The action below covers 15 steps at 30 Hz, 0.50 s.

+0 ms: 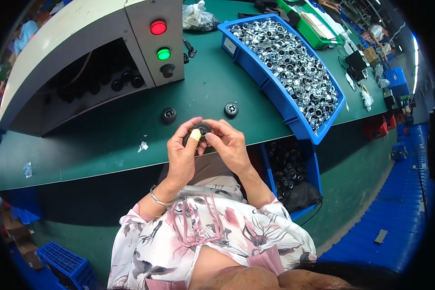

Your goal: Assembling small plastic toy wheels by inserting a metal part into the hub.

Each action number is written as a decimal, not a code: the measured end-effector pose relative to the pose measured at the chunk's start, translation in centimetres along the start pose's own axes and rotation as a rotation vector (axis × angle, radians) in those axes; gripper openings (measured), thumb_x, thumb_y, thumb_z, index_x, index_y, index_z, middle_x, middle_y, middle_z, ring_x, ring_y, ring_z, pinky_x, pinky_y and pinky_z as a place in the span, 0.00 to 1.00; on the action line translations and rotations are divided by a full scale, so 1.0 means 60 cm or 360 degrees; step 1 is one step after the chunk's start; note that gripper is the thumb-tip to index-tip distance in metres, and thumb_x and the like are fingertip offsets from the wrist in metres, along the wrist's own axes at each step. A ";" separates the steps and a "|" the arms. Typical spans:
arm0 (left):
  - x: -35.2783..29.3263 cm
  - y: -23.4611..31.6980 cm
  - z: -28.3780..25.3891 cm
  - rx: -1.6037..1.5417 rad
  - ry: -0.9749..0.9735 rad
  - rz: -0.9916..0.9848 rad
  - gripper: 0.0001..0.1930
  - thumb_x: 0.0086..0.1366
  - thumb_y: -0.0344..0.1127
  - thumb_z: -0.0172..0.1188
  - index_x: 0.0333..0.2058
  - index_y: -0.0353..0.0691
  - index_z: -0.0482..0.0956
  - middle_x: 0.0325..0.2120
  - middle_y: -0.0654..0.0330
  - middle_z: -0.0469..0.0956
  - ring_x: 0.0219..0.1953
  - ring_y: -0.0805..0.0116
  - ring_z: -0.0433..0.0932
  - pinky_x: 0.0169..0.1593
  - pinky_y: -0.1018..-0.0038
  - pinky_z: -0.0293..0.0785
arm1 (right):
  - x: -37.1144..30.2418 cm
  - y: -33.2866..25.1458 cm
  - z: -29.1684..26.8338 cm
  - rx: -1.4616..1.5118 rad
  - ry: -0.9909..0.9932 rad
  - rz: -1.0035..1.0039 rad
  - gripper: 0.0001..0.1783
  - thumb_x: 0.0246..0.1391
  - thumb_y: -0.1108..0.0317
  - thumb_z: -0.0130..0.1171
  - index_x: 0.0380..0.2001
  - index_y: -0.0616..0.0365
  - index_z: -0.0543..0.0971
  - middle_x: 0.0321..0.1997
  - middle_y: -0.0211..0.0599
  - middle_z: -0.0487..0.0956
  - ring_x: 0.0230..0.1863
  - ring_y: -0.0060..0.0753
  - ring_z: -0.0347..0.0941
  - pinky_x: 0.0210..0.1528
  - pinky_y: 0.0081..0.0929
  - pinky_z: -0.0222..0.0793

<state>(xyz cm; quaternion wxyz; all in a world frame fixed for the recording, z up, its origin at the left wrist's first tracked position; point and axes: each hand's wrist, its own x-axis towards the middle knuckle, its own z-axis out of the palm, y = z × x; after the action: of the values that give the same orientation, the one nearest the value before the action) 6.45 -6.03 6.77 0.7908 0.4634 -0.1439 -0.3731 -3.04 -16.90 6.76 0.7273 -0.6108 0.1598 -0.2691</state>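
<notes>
Just above the table's near edge, my left hand (181,153) and my right hand (233,148) are closed together on a small black wheel (204,128) with a silver-spoked hub. My left thumb wears a yellow covering and presses on the wheel's side; my right fingers curl round its other side. Part of the wheel is hidden by the fingers. Beyond my hands, a black wheel (168,115) lies at the left on the green table (205,92). Another wheel (231,109) with a brighter hub lies at the right.
A pale machine (152,46) with red and green lights stands at the left, dark wheels in its opening. At the right, a long blue bin (265,87) holds shiny silver parts. Below the table edge, another blue bin (315,169) holds black wheels. Plastic scraps (143,146) lie nearby.
</notes>
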 end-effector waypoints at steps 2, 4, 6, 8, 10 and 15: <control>-0.001 0.001 -0.001 -0.0010 0.0011 -0.0013 0.16 0.73 0.31 0.57 0.55 0.30 0.75 0.36 0.64 0.77 0.30 0.82 0.74 0.30 0.85 0.70 | 0.002 0.001 -0.009 -0.0095 -0.0051 0.0023 0.16 0.66 0.75 0.56 0.53 0.71 0.79 0.43 0.33 0.77 0.38 0.21 0.76 0.40 0.19 0.75; 0.000 0.003 -0.003 -0.0040 -0.0013 -0.0055 0.16 0.73 0.30 0.57 0.56 0.30 0.75 0.37 0.64 0.76 0.30 0.83 0.74 0.30 0.85 0.70 | 0.007 0.000 -0.015 -0.0054 -0.0090 0.0041 0.16 0.66 0.75 0.56 0.53 0.70 0.79 0.42 0.33 0.77 0.38 0.21 0.76 0.40 0.19 0.75; 0.001 -0.001 -0.005 -0.0002 -0.0023 -0.0012 0.16 0.73 0.30 0.56 0.56 0.30 0.75 0.37 0.65 0.75 0.30 0.83 0.74 0.31 0.86 0.70 | 0.014 -0.008 -0.018 -0.0013 -0.0131 0.0058 0.16 0.66 0.74 0.56 0.53 0.70 0.79 0.42 0.33 0.77 0.38 0.21 0.76 0.40 0.19 0.75; 0.001 0.000 -0.006 0.0034 -0.0031 0.0033 0.16 0.73 0.30 0.56 0.56 0.31 0.75 0.37 0.65 0.74 0.31 0.83 0.74 0.31 0.86 0.70 | 0.023 -0.025 -0.017 -0.0191 -0.0166 0.0139 0.13 0.67 0.71 0.57 0.50 0.68 0.80 0.39 0.32 0.79 0.35 0.18 0.76 0.38 0.17 0.75; -0.007 0.005 -0.004 0.0391 -0.0021 0.0125 0.16 0.73 0.28 0.55 0.57 0.34 0.75 0.37 0.66 0.73 0.31 0.83 0.74 0.32 0.86 0.70 | 0.026 -0.022 -0.020 -0.0242 -0.0097 0.0206 0.12 0.67 0.70 0.57 0.46 0.67 0.81 0.36 0.30 0.79 0.33 0.17 0.75 0.36 0.16 0.74; -0.005 0.010 -0.003 0.0514 -0.0043 0.0086 0.17 0.72 0.27 0.55 0.58 0.36 0.74 0.37 0.67 0.72 0.31 0.82 0.73 0.32 0.86 0.70 | 0.035 -0.017 -0.027 -0.0264 -0.0080 0.0343 0.12 0.67 0.65 0.59 0.37 0.64 0.83 0.29 0.25 0.80 0.27 0.14 0.74 0.31 0.14 0.72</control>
<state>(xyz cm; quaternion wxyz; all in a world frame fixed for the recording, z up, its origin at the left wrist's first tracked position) 6.64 -5.51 7.23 0.7138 0.5754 -0.2250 -0.3298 -2.47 -19.55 7.64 0.7026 -0.6548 0.2281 -0.1599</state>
